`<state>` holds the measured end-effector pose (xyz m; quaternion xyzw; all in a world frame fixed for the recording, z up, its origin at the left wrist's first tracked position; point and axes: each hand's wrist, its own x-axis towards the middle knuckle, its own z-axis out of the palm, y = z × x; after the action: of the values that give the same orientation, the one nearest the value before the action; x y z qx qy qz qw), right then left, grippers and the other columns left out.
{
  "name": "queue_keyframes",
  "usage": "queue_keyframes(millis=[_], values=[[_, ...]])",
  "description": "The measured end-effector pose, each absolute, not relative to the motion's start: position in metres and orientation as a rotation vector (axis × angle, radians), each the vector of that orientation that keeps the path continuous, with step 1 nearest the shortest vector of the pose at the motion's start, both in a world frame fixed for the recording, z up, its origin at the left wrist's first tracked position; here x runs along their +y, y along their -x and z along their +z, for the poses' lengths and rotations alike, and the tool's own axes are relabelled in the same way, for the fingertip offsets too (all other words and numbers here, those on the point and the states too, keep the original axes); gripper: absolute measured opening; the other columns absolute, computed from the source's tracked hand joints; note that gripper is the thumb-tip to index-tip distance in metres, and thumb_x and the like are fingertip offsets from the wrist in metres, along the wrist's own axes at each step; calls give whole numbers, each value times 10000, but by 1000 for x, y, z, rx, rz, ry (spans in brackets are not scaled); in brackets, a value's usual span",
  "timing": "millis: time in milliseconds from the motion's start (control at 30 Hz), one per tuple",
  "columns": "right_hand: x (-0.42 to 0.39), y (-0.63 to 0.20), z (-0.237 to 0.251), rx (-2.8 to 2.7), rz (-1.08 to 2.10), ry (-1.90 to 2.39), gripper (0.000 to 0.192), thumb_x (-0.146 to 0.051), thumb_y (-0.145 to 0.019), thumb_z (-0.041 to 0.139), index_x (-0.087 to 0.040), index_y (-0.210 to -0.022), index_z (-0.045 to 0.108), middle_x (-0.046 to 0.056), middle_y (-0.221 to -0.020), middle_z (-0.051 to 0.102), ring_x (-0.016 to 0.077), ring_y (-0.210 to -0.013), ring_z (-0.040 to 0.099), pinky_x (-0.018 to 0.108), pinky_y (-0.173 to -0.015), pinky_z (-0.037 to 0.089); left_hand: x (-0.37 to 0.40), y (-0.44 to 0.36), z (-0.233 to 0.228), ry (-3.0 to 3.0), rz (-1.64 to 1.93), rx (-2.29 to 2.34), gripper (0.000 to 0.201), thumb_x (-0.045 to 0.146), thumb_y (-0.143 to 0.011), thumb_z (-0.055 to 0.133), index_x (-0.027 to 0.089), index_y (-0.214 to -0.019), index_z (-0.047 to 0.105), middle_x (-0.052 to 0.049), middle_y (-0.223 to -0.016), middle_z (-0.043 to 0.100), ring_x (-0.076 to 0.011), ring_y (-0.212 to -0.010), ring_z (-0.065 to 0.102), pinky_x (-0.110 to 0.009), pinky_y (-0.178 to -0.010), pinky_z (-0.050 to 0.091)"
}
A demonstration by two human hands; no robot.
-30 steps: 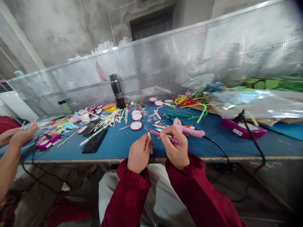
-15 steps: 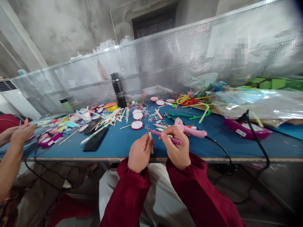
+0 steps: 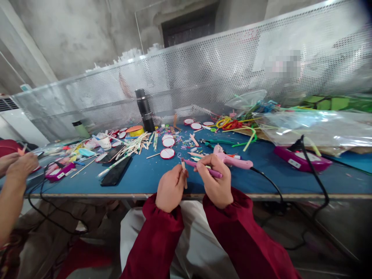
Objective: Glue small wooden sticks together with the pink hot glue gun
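My left hand (image 3: 171, 187) is closed around a small flat wooden stick (image 3: 185, 181), held upright at the table's front edge. In my right hand (image 3: 216, 179) is a purple marker pen (image 3: 214, 173), its tip pointing left and touching or very near the top of the stick. Just behind my right hand lies a pink glue gun (image 3: 236, 162) with a black cord. Some pencil-like pieces (image 3: 195, 155) lie partly hidden behind the same hand. Beyond my left hand is a round white disc with a red rim (image 3: 167, 154).
A black phone (image 3: 116, 172) and a pile of thin sticks (image 3: 132, 145) lie left. A black bottle (image 3: 145, 110) stands by the perforated metal screen (image 3: 197, 73). Purple boxes (image 3: 302, 159) with cords sit at both sides. A co-worker's hands (image 3: 21, 164) are at far left.
My hands keep nearly the same pose, pen against stick. The view shifts very slightly. The co-worker's hands at far left have moved a little left and down.
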<state>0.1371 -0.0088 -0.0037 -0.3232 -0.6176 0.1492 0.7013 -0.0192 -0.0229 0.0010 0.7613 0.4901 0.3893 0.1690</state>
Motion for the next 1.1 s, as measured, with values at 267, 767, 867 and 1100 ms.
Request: queue_keyframes(millis=[267,767,867,1100], values=[[-10,-137,-3,-1368,328,717,191,-249,-966,598,-245,-776,614,0,-738,649,187,-718,615,364,-708,477,-23,19,2,-2149,1111,1386,334,385,-1094,355,233,-859,536,9,-728,627,-176,-716,582,-287,-702,373],[-11,-137,-2,-1379,325,738,212,-243,-958,585,-236,-747,578,4,-732,620,184,-723,584,347,-700,458,-23,18,2,-2120,1095,1378,347,411,-1094,357,228,-855,531,20,-687,600,-172,-677,564,-293,-688,344],[-12,-137,-2,-1355,326,727,207,-243,-959,581,-236,-752,578,2,-733,616,180,-716,579,345,-699,452,-23,18,2,-2119,1096,1376,348,410,-1094,354,227,-857,531,23,-677,587,-172,-669,556,-294,-687,341],[-12,-137,-2,-1350,321,731,205,-242,-960,577,-233,-755,583,6,-736,620,183,-724,587,352,-712,448,-23,18,2,-2114,1099,1374,354,417,-1096,353,226,-855,528,23,-672,579,-170,-659,549,-296,-679,342]])
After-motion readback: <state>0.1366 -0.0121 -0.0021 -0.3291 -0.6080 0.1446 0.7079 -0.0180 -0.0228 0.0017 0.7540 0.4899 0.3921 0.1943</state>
